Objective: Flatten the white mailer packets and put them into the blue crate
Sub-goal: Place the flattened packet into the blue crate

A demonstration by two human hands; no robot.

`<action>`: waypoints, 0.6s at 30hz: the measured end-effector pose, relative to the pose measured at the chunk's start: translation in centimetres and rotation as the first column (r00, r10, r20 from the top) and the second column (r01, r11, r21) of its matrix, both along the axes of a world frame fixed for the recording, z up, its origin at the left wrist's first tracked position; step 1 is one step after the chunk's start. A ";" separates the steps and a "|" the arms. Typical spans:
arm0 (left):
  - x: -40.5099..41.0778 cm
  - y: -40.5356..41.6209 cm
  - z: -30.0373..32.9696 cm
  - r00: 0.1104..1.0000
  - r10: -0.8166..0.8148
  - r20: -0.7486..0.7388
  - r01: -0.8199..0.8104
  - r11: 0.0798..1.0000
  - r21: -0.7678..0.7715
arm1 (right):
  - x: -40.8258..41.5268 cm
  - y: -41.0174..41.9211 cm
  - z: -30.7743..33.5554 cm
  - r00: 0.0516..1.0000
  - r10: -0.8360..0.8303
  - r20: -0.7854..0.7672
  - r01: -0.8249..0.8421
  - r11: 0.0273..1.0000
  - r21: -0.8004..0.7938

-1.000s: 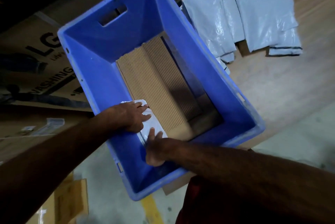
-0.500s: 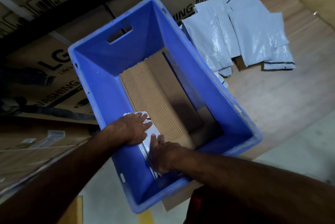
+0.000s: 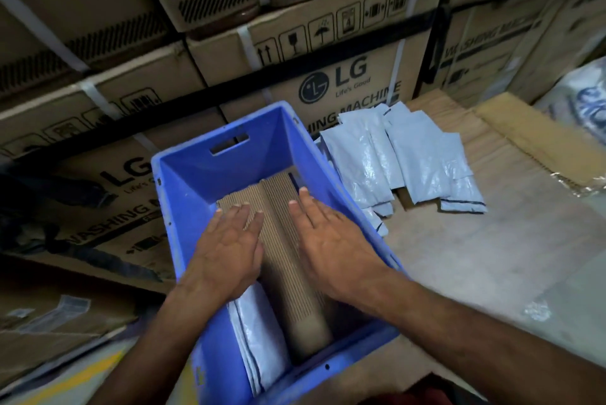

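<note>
The blue crate point(image 3: 183, 208) stands in front of me with a ribbed cardboard sheet point(image 3: 282, 260) lying on its bottom. A white mailer packet point(image 3: 262, 339) leans against the crate's near left wall. My left hand point(image 3: 229, 247) hovers flat over the crate's left side, fingers spread, holding nothing. My right hand point(image 3: 331, 240) hovers flat over the right side, also spread with nothing in it. A pile of white mailer packets point(image 3: 400, 162) lies on the wooden surface to the right of the crate.
Stacked cardboard washing-machine boxes point(image 3: 328, 54) form a wall behind the crate. A flat cardboard piece point(image 3: 537, 139) lies at the far right on the wooden surface point(image 3: 475, 240). A printed white sack point(image 3: 587, 93) shows at the right edge.
Both hands have lifted off the packet at the crate's near left wall and moved up over the crate, fingers spread. The camera has tilted up, showing more of the boxes.
</note>
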State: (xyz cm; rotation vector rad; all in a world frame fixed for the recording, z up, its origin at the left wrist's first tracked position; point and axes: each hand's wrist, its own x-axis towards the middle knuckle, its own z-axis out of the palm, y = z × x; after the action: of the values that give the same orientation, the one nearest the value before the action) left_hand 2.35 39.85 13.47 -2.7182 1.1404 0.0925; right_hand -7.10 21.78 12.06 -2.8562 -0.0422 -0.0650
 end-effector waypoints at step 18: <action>-6.6 -22.6 -1.4 0.970 0.242 -0.013 -0.228 0.893 -0.387 | 1.0 -24.6 -4.6 0.995 0.101 0.026 -0.095 0.980 -0.175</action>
State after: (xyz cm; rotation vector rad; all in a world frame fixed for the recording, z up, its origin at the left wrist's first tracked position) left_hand -4.29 17.20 12.08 -3.1838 0.8897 -0.1664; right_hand -6.14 -2.79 7.45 -3.0217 -0.2060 -0.0951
